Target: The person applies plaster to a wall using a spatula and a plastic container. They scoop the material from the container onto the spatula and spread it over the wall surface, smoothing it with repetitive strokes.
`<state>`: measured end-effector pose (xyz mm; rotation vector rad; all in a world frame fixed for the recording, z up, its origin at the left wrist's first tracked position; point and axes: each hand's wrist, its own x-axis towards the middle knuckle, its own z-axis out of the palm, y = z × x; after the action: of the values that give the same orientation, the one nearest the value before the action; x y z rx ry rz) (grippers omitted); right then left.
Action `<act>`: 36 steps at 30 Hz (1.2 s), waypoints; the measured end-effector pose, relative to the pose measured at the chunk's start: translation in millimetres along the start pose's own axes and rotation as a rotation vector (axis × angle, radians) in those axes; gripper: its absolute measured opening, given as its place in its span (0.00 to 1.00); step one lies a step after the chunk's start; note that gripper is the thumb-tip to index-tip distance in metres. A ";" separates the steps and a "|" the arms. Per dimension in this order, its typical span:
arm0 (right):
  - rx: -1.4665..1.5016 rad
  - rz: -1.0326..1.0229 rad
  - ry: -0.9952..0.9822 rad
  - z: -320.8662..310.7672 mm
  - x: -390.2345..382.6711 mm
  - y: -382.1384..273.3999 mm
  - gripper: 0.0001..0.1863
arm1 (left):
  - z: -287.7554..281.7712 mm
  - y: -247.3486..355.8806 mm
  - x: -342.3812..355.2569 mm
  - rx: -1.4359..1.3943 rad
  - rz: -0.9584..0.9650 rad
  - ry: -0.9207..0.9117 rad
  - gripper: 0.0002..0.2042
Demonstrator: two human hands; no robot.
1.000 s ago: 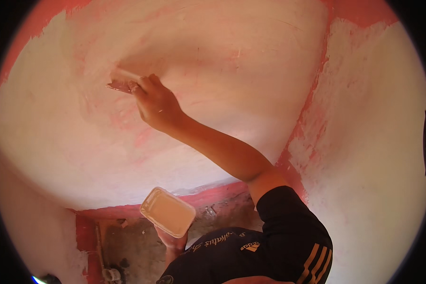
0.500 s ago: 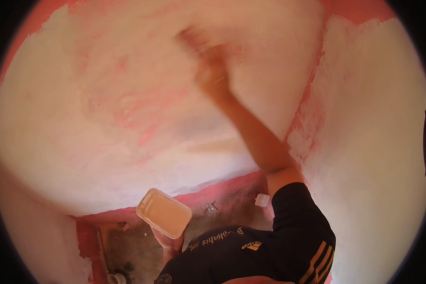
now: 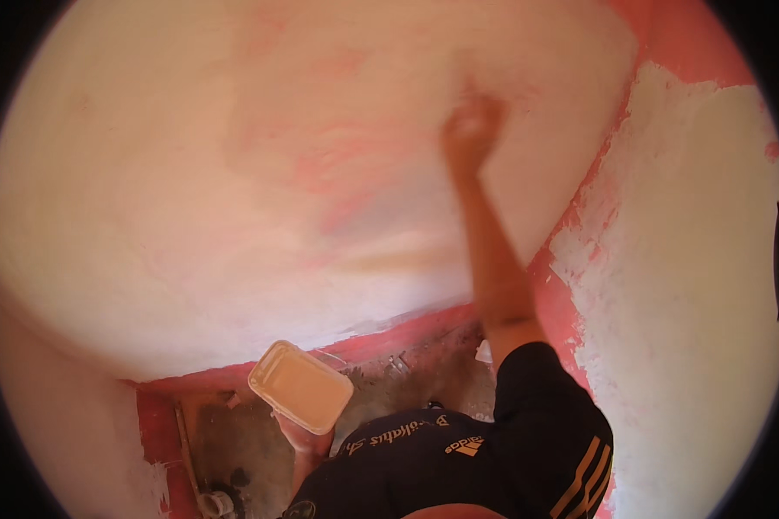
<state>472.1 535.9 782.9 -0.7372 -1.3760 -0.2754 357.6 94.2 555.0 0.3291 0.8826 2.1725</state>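
White-coated wall (image 3: pixel 190 216), right hand (image 3: pixel 470 130) now farther right, grip blurred beyond telling; left hand (image 3: pixel 307 432) under tray (image 3: pixel 300 386).

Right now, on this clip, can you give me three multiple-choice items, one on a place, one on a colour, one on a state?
1. Where is the right hand?
A. raised against the wall
B. resting on the floor
C. inside the tray

2. What colour is the band along the foot of the wall?
A. blue
B. red
C. green

3. How is the tray kept up?
A. it lies on the floor
B. it hangs from the wall
C. the left hand holds it from below

Answers:
1 A, the arm reaches up to the whitish wall.
2 B, a red strip runs there.
3 C, the hand shows under the tray.
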 end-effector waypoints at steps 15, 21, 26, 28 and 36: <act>-0.004 0.032 0.166 79.7 -124.2 -196.6 0.25 | -186.9 158.5 42.9 -0.103 -0.053 -0.044 0.26; 0.481 -0.228 -0.140 81.4 -214.6 -383.0 0.26 | -237.2 181.9 51.9 -0.185 -0.084 -0.015 0.27; 0.448 0.462 0.183 37.6 -121.8 -291.6 0.20 | -248.7 205.5 47.4 -0.156 -0.071 -0.009 0.27; 0.199 0.325 0.212 57.8 -101.1 -269.0 0.22 | -262.5 205.6 56.8 -0.099 -0.044 -0.121 0.28; 0.432 -0.197 -0.158 104.4 -208.0 -417.8 0.30 | -283.0 210.6 52.7 -0.157 -0.061 -0.072 0.27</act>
<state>103.7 238.1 717.4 -0.2689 -1.5934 -0.0680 69.8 -106.3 490.7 0.2962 0.6688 2.1444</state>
